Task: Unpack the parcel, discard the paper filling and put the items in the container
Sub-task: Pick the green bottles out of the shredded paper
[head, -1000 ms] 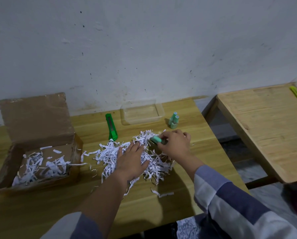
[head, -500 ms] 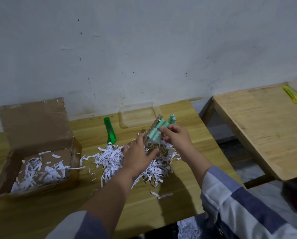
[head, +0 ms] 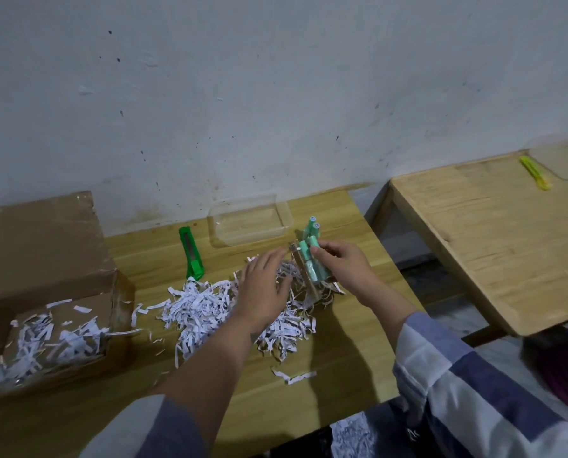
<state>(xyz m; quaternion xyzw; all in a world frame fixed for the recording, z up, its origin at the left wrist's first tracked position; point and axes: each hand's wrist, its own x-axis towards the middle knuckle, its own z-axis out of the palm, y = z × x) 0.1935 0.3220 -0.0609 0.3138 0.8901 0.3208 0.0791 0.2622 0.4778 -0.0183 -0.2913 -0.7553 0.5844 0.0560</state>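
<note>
My right hand (head: 345,269) grips a clear pack of mint-green tubes (head: 310,262), tilted up above the pile of shredded white paper (head: 210,309). My left hand (head: 264,285) lies spread, palm down, on the paper just left of the pack, fingers apart and holding nothing. Two more green tubes (head: 313,228) stand upright behind the pack. An empty clear plastic container (head: 249,221) sits against the wall behind the paper. The open cardboard parcel (head: 44,292) at the left has paper shreds inside.
A green utility knife (head: 191,254) lies between the parcel and the container. A second wooden table (head: 494,239) stands at the right across a gap, with a yellow knife (head: 535,171) and another clear container (head: 563,158) on it. A loose paper strip (head: 294,376) lies nearer me.
My right hand pulled the pack of green tubes out of the paper and raised it. My left hand briefly steadied the pack, then let go and spread over the paper.
</note>
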